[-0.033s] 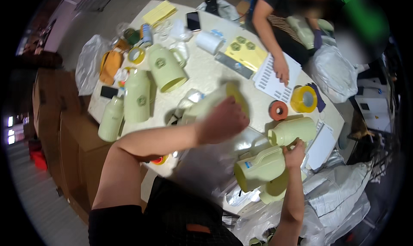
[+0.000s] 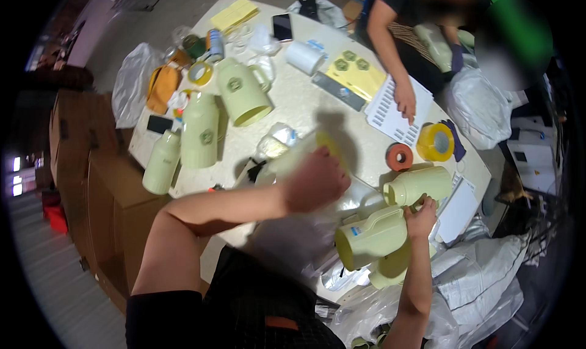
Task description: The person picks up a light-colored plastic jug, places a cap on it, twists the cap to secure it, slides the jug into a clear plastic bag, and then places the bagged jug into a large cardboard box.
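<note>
My left hand (image 2: 318, 181), motion-smeared, is closed in a fist against a pale green jug body (image 2: 293, 160). That jug is blurred too, its shadow cast on the table beyond. At the right, my right hand (image 2: 420, 218) has its fingertips drawn together between two pale green jugs. Its thumb meets the closed end of the nearer handled jug (image 2: 372, 239), which lies on its side with its mouth toward the left. The fingertips are next to the farther lying jug (image 2: 421, 186); whether they pinch something small cannot be seen. Another pale green jug (image 2: 390, 269) lies partly hidden underneath.
More jugs (image 2: 200, 132) stand at the left of the white table (image 2: 287, 105). Yellow tape (image 2: 435, 143), red tape (image 2: 400, 157) and a label sheet (image 2: 397, 114) lie at the right, where a co-worker's hand (image 2: 405, 100) rests. Plastic bags (image 2: 476, 276) crowd the near right edge.
The whole view has shifted slightly. Relative to the table, my left hand and its jug have moved a little to the left and nearer. My right hand keeps its place by the jugs.
</note>
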The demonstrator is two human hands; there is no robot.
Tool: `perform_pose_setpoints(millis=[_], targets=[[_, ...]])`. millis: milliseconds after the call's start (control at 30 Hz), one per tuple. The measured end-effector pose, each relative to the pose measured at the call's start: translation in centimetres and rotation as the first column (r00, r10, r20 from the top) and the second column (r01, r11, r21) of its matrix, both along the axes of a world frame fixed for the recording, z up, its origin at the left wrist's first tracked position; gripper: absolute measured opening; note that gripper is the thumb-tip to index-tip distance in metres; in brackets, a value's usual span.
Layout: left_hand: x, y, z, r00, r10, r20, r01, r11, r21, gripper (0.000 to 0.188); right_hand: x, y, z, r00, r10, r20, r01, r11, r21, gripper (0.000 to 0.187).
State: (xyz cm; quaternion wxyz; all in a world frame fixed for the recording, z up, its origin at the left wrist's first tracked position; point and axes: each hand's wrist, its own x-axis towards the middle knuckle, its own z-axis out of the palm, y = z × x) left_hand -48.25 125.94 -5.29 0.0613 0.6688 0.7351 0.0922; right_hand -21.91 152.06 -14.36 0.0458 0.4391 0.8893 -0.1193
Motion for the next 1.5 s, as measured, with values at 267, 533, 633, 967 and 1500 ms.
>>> perform_pose_setpoints(millis=[267, 533, 633, 967, 1500], targets=[[4.1, -9.8, -10.0, 0.741, 0.413, 0.529, -0.474, 0.88, -0.023, 0.041, -4.9, -7.5, 9.6, 0.879, 0.466, -0.099, -0.474, 0.876, -0.087, 0.04], [-10.8, -13.6, -11.2, 0.587, 0.809, -0.01, -0.797, 0.58, 0.17, 0.085, -4.7, -22.7, 7.7, 0.501, 0.855, 0.133, -0.865, 0.502, 0.027, 0.039], [-16.5, -15.4, -16.2, 0.535, 0.843, -0.053, -0.845, 0.532, -0.056, 0.082, -3.7, -24.9, 7.5, 0.567, 0.817, 0.105, -0.814, 0.575, -0.081, 0.018], [-5.6, -32.1, -15.4, 0.831, 0.537, 0.147, -0.536, 0.843, -0.05, 0.055, -0.1, -30.5, 6.9, 0.736, 0.565, 0.373, -0.464, 0.822, -0.331, 0.04], [17.2, -77.6, -4.2, -0.396, 0.827, -0.399, -0.836, -0.504, -0.216, 0.048, 10.2, -38.8, 1.9, 0.835, 0.292, -0.467, -0.433, 0.872, -0.229, 0.061]])
